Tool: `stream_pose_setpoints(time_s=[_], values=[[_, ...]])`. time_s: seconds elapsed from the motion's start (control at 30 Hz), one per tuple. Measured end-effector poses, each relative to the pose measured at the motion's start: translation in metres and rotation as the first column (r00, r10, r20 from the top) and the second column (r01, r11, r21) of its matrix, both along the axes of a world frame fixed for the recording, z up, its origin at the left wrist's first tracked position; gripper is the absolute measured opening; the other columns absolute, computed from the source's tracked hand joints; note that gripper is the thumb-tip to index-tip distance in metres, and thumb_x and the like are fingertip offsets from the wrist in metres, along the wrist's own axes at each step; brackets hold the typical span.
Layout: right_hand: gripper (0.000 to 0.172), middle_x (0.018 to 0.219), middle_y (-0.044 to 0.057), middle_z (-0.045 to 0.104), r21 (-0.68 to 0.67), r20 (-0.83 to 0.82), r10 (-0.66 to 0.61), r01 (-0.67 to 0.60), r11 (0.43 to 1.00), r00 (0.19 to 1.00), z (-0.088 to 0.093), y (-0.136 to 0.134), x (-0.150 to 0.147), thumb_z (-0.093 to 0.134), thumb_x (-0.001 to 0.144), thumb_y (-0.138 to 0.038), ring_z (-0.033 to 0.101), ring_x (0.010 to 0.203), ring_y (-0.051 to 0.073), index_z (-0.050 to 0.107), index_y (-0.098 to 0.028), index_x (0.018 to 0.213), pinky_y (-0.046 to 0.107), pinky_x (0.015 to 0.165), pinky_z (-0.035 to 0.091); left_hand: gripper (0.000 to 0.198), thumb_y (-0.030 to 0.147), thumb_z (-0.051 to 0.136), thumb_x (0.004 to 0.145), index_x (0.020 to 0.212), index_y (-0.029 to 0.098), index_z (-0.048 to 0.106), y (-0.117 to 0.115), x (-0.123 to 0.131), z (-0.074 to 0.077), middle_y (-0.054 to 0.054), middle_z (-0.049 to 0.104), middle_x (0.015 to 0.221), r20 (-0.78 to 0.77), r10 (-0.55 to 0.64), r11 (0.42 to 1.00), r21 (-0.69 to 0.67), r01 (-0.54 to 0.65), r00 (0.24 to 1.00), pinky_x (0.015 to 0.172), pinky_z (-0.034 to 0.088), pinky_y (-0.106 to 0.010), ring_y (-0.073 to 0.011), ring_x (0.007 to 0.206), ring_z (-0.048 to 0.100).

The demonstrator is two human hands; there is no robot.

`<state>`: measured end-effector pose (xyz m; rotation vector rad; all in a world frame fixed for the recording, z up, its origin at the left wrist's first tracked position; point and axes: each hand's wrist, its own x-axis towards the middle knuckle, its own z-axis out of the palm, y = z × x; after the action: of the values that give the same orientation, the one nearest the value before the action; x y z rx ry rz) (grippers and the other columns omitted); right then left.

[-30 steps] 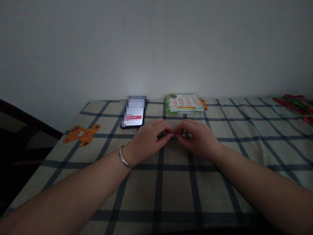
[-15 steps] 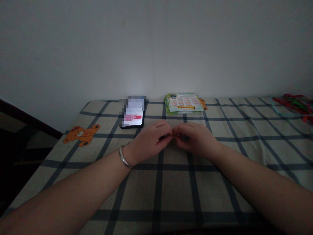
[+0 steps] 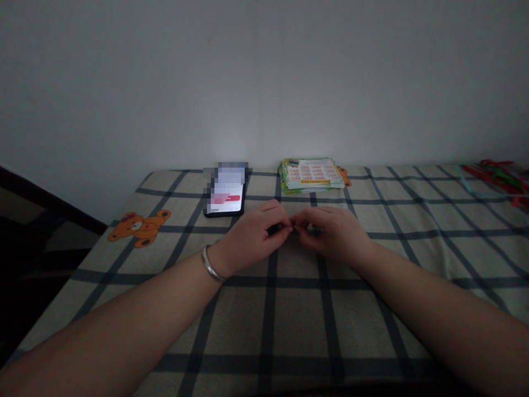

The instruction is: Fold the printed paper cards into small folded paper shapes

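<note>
My left hand [image 3: 252, 237] and my right hand [image 3: 330, 234] meet fingertip to fingertip over the middle of a checked cloth [image 3: 289, 309]. Both are curled into a pinch on a small dark object [image 3: 276, 227] between them; it is too small and dim to name. A silver bangle [image 3: 210, 266] circles my left wrist. Both forearms rest on the cloth.
A lit phone [image 3: 225, 191] lies just beyond my left hand. A stack of printed paper sheets [image 3: 312, 174] sits beyond my right hand near the wall. Red and green strips [image 3: 500, 175] lie at the far right. A bear print [image 3: 140, 226] marks the cloth's left side.
My fingertips have shifted slightly against each other around the small object. The arms and everything on the cloth stay where they were.
</note>
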<state>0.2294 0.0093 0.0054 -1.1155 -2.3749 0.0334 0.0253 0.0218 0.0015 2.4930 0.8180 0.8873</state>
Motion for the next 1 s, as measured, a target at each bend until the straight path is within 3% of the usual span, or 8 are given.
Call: stream_pose_setpoints(time_s=[0.2, 0.33, 0.47, 0.57, 0.7, 0.8, 1.0], values=[[0.015, 0.079, 0.002, 0.069, -0.072, -0.044, -0.034, 0.031, 0.997, 0.998, -0.003, 0.002, 0.002, 0.055, 0.082, -0.022, 0.062, 0.067, 0.015, 0.065, -0.021, 0.093, 0.025, 0.058, 0.039, 0.008, 0.015, 0.055, 0.088, 0.081, 0.017, 0.059, 0.001, -0.001, -0.001, -0.001, 0.059, 0.088, 0.058, 0.049, 0.997, -0.055, -0.046, 0.997, 0.081, 0.044, -0.029, -0.0145, 0.088, 0.055], [0.015, 0.085, 0.002, 0.07, -0.215, -0.143, -0.082, 0.05, 0.975, 0.986, -0.005, 0.004, 0.002, 0.055, 0.084, -0.023, 0.063, 0.072, 0.016, 0.064, -0.022, 0.095, 0.026, 0.06, 0.044, 0.005, 0.017, 0.057, 0.086, 0.081, 0.017, 0.06, 0.003, -0.001, -0.001, -0.001, 0.06, 0.085, 0.116, 0.115, 0.989, -0.105, -0.103, 0.986, 0.078, 0.045, -0.029, -0.0147, 0.085, 0.057], [0.009, 0.087, 0.002, 0.07, -0.266, -0.301, -0.084, 0.0, 0.964, 0.95, -0.008, 0.009, 0.003, 0.056, 0.084, -0.022, 0.063, 0.071, 0.015, 0.062, -0.021, 0.091, 0.026, 0.061, 0.048, 0.006, 0.018, 0.058, 0.084, 0.079, 0.017, 0.06, 0.006, 0.0, -0.002, 0.0, 0.057, 0.081, 0.191, 0.163, 0.975, -0.184, -0.128, 0.968, 0.068, 0.046, -0.026, -0.0134, 0.077, 0.056], [0.005, 0.091, 0.003, 0.07, -0.329, -0.431, -0.09, -0.063, 0.942, 0.898, -0.011, 0.012, 0.003, 0.057, 0.083, -0.021, 0.065, 0.07, 0.014, 0.059, -0.021, 0.088, 0.026, 0.061, 0.05, 0.005, 0.019, 0.059, 0.084, 0.08, 0.016, 0.06, 0.008, 0.0, -0.005, -0.001, 0.055, 0.083, 0.266, 0.167, 0.963, -0.251, -0.099, 0.949, 0.065, 0.048, -0.024, -0.0126, 0.077, 0.056], [0.005, 0.089, 0.003, 0.07, -0.365, -0.511, -0.105, -0.105, 0.925, 0.853, -0.014, 0.013, 0.003, 0.057, 0.084, -0.021, 0.067, 0.072, 0.015, 0.058, -0.021, 0.089, 0.027, 0.062, 0.053, 0.007, 0.024, 0.059, 0.086, 0.083, 0.017, 0.059, 0.01, -0.001, -0.01, -0.003, 0.059, 0.098, 0.369, 0.143, 0.934, -0.356, -0.002, 0.918, 0.077, 0.053, -0.028, -0.0145, 0.09, 0.061], [0.005, 0.087, 0.003, 0.07, -0.375, -0.564, -0.114, -0.13, 0.918, 0.818, -0.014, 0.012, 0.002, 0.056, 0.086, -0.022, 0.067, 0.071, 0.014, 0.059, -0.02, 0.089, 0.027, 0.062, 0.054, 0.011, 0.027, 0.061, 0.086, 0.084, 0.017, 0.059, 0.011, -0.001, -0.012, -0.004, 0.061, 0.107, 0.434, 0.148, 0.901, -0.43, 0.06, 0.889, 0.078, 0.054, -0.029, -0.0142, 0.089, 0.063], [0.001, 0.092, 0.003, 0.07, -0.371, -0.71, -0.116, -0.228, 0.9, 0.695, -0.012, 0.013, 0.002, 0.055, 0.087, -0.021, 0.064, 0.069, 0.01, 0.055, -0.02, 0.086, 0.025, 0.063, 0.054, 0.011, 0.029, 0.061, 0.088, 0.089, 0.018, 0.06, 0.014, -0.002, -0.012, -0.004, 0.067, 0.102, 0.481, 0.191, 0.893, -0.446, 0.051, 0.855, 0.083, 0.052, -0.029, -0.0145, 0.092, 0.063]])
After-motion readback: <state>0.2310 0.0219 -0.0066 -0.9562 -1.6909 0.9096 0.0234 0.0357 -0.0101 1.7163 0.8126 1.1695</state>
